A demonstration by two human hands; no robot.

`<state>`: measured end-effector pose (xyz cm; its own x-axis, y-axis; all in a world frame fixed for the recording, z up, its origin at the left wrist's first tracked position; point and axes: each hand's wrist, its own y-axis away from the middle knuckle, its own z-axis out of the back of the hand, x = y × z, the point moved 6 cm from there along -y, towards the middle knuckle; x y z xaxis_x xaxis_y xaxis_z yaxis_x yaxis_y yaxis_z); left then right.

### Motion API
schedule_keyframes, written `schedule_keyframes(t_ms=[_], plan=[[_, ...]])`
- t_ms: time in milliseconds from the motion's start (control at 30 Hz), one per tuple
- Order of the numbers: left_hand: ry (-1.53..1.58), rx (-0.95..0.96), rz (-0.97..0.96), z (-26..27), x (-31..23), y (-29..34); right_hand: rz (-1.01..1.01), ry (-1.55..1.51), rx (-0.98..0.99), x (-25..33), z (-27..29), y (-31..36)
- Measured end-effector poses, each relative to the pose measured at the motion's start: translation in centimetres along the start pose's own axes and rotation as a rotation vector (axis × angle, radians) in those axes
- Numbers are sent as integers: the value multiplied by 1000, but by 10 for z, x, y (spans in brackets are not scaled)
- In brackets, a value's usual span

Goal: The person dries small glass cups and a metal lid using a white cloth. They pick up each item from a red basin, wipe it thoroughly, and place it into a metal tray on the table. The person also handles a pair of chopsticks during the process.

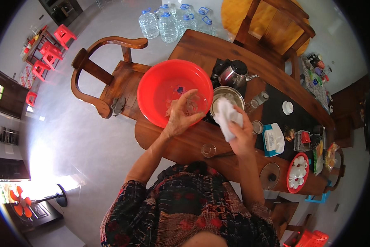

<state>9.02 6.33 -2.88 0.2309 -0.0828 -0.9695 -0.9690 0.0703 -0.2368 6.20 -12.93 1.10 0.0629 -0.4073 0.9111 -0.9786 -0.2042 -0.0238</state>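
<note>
Dark patterned fabric top (197, 197): black ground, red blotches, pale crosshatched strokes; brownish-red patch at near middle. Wide left sleeve (125, 206) in same dark print, ending about elbow. Right sleeve (255, 220) likewise patterned, red-flecked.

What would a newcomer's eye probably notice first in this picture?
Probably the large red basin, standing on the wooden table a little left of the picture's centre. Then the bright white cloth in the right hand, just right of the basin, and the clear, blue-capped bottles grouped near the top edge.
</note>
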Motion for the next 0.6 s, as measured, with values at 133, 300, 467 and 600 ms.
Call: schedule_keyframes(t_ms=[133, 300, 467, 600], plan=[[-249, 49, -149, -19, -33, 18, 425, 931, 281, 28, -51, -20], [102, 251, 69, -19, -34, 32, 397, 1135, 577, 27, -63, -7], [221, 391, 103, -26, -32, 43, 82, 756, 729, 23, -60, 11], [121, 343, 94, -32, -39, 47, 294, 888, 517, 28, -62, 15]])
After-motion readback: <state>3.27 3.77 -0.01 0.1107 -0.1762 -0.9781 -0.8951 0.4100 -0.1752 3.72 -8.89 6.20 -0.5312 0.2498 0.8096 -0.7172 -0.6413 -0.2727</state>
